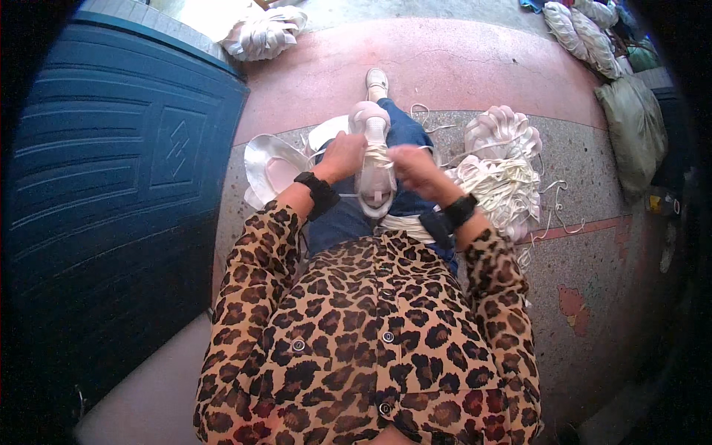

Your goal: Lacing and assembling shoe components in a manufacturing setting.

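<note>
A pale pink and white shoe upper point(376, 182) rests over my lap, its rounded end pointing away and its opening toward me. Cream laces point(377, 154) cross its middle. My left hand point(344, 156) is closed on the upper's left edge beside the laces. To the right, my right hand point(417, 170) is slightly blurred, its fingers pinched at the end of a cream shoelace point(387, 153) that comes from the upper. The inner fingertips of both hands are partly hidden.
By my right leg lie a tangled heap of cream laces point(498, 189) and stacked pale uppers point(504, 132). More white and pink uppers point(280, 169) lie on the left. A blue door point(133, 148) stands at left, a grey sack point(632, 133) at right, and a white bundle point(265, 33) farther off.
</note>
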Demonstrator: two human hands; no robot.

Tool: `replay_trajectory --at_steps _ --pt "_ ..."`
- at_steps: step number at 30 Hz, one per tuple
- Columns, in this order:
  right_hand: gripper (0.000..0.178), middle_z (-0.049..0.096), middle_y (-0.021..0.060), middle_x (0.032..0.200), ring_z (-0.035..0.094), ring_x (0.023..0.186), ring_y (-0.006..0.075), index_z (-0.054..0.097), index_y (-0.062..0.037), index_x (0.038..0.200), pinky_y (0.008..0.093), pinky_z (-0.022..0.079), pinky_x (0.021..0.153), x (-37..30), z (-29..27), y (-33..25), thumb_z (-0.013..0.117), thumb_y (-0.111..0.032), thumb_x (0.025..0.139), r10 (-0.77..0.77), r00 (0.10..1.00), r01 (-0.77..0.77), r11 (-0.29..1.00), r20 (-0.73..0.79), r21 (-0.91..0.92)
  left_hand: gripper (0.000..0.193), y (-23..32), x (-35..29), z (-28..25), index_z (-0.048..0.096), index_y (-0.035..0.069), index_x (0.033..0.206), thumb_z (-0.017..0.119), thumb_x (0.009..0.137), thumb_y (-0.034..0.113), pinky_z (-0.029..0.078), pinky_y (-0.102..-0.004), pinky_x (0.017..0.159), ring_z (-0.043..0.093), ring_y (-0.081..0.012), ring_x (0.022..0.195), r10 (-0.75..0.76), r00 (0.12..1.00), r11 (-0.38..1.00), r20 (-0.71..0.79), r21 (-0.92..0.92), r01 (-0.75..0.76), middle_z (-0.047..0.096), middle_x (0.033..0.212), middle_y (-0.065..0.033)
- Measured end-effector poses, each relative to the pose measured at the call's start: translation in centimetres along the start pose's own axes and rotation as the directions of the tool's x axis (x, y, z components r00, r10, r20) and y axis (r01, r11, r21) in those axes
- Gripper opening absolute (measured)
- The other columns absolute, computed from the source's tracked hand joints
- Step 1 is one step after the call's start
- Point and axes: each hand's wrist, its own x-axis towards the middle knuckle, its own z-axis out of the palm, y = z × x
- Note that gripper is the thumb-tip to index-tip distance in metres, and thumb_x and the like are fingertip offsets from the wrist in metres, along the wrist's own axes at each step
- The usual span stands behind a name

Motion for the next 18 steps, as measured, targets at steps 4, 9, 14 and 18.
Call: replay_trajectory --at_steps 4,9,14,18 --pt "0.017 0.061 0.0061 0.072 0.060 0.065 0.0177 0.065 -0.0022 0.094 0.0333 0.050 0.058 4.5 2.4 6.6 0.054 -0.015 0.095 -0.113 0.992 0.096 0.970 -0.062 -0.223 0.019 -0.7 -1.0 -0.2 0.065 0.004 0.102 0.059 0.086 0.012 0.050 -0.0495 0.079 0.061 -0.0421 0.088 -0.016 1.000 0.999 -0.004 -0.047 0.015 0.067 0.093 -0.0217" --pt "0.022 0.068 0.0217 0.087 0.068 0.082 0.0366 0.064 0.0031 0.102 0.0475 0.053 0.074 7.4 3.5 7.9 0.051 -0.010 0.090 -0.445 0.895 0.242 0.424 0.032 -0.873 0.029 -0.9 -1.0 -0.4 0.065 0.004 0.112 0.061 0.084 0.013 0.050 -0.0482 0.083 0.061 -0.0448 0.093 -0.016 0.999 0.999 0.035 -0.027 0.017 0.066 0.102 -0.0260" --pt "0.014 0.049 0.0015 0.068 0.047 0.056 0.0166 0.059 -0.0042 0.089 0.0308 0.039 0.053 5.9 0.7 4.6 0.053 -0.015 0.095 -0.315 0.948 0.311 0.887 0.045 -0.342 0.036 -0.8 0.1 -2.0 0.063 0.002 0.120 0.065 0.087 0.019 0.050 -0.0383 0.080 0.063 -0.0282 0.089 -0.118 0.979 0.830 0.165 -0.525 0.188 0.066 0.102 -0.0168" --pt "0.019 0.033 -0.0064 0.060 0.029 0.049 0.0066 0.056 -0.0071 0.088 0.0231 0.028 0.049 -8.2 -3.3 -11.5 0.047 -0.017 0.101 -0.493 0.850 0.327 0.770 0.186 0.547 0.037 -0.2 -0.7 -4.7 0.060 0.006 0.124 0.066 0.089 0.018 0.047 -0.0296 0.076 0.059 -0.0146 0.085 -0.225 0.908 0.526 0.353 -0.740 0.419 0.064 0.098 -0.0033"
